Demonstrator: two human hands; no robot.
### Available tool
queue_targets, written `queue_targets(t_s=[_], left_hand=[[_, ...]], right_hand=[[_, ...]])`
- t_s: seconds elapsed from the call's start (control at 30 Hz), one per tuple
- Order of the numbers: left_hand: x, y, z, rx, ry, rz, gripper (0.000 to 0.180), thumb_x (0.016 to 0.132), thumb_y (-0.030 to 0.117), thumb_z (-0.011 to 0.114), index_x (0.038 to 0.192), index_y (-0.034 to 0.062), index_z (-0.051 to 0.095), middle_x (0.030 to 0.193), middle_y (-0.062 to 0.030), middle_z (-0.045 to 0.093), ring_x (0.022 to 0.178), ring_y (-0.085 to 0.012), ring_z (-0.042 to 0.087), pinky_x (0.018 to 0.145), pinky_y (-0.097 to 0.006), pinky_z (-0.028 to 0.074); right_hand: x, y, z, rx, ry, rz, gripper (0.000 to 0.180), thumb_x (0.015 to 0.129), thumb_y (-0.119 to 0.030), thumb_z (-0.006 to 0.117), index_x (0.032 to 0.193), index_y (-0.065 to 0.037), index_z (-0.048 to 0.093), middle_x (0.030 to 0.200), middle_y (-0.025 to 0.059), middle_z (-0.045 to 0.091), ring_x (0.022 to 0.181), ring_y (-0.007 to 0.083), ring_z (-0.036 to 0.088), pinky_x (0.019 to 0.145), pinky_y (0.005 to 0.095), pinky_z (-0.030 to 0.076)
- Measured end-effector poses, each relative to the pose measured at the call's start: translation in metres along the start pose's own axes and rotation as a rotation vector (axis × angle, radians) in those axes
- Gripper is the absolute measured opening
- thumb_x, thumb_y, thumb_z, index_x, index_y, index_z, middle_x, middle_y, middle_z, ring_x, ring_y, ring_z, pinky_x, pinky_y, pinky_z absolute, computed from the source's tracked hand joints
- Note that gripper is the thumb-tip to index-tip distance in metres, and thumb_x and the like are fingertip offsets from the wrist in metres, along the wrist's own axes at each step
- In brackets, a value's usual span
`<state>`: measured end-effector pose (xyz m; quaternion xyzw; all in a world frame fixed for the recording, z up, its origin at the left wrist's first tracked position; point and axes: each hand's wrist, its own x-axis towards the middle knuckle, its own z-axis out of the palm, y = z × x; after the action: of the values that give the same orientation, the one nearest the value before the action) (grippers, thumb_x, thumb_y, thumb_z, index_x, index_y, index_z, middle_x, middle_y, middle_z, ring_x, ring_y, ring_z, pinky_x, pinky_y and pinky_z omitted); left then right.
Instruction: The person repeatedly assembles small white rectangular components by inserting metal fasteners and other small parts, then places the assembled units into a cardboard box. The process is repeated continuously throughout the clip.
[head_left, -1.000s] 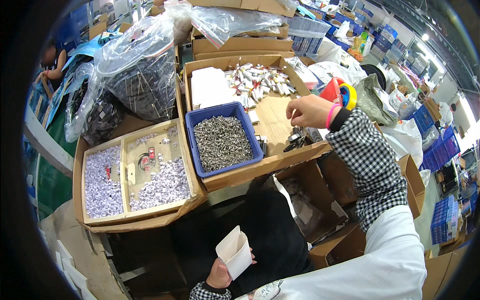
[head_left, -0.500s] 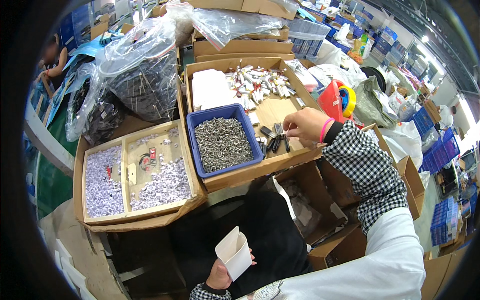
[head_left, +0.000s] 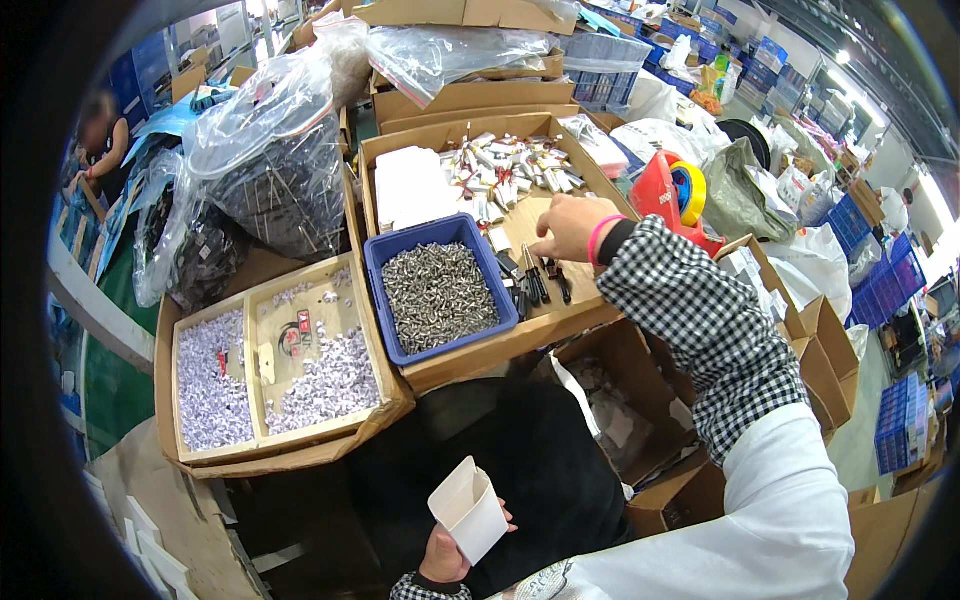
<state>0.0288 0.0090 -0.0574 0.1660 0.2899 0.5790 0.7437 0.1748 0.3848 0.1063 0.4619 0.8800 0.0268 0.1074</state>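
Observation:
My left hand (head_left: 443, 556) grips a small white paper box (head_left: 470, 510), tilted with its open end up, low in the view. My right hand (head_left: 578, 228) is over the large shallow cardboard box (head_left: 520, 352), its fingers bent down and drawn together. Whatever lies between those fingertips is hidden. Just below it lie several slim black pieces (head_left: 538, 284) of uncertain kind. Farther back in the same cardboard box is a pile of small silver-and-white parts with red ends (head_left: 510, 165). A blue plastic bin (head_left: 372, 290) full of small metal pieces (head_left: 440, 295) stands to its left.
A divided wooden tray (head_left: 250, 375) with tiny white pieces is on the left. Behind it sits a clear bag (head_left: 280, 190) of black parts. A red tape dispenser (head_left: 655, 195) stands on the right, above open cartons (head_left: 640, 385). Another person (head_left: 105, 145) is at far left.
My right hand has shifted left and slightly away over the cardboard box. My left hand keeps the white box in nearly the same place. The whole view has shifted a little.

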Motion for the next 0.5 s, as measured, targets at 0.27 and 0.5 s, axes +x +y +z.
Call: queue_targets(t_s=[0.27, 0.5], left_hand=[[-0.006, 0.000, -0.006, -0.015, 0.023, 0.013, 0.104, 0.066, 0.068, 0.066, 0.134, -0.0015, 0.032, 0.120, -0.0183, 0.051, 0.108, -0.0286, 0.056, 0.090, -0.048, 0.048], [-0.001, 0.002, -0.006, -0.004, 0.003, 0.011, 0.104, 0.065, 0.069, 0.066, 0.134, -0.0007, 0.032, 0.119, -0.0175, 0.052, 0.108, -0.0278, 0.056, 0.090, -0.048, 0.048]], right_hand=[[0.008, 0.024, 0.006, 0.103, 0.151, -0.111, 0.021, 0.081, -0.016, 0.056, 0.097, -0.008, 0.065, 0.092, 0.0145, 0.066, 0.091, 0.0311, 0.062, 0.079, 0.0397, 0.048], [-0.002, 0.028, 0.014, -0.005, 0.042, -0.213, 0.015, 0.076, -0.015, 0.061, 0.089, -0.008, 0.063, 0.089, 0.0105, 0.065, 0.090, 0.0293, 0.062, 0.077, 0.0391, 0.048]])
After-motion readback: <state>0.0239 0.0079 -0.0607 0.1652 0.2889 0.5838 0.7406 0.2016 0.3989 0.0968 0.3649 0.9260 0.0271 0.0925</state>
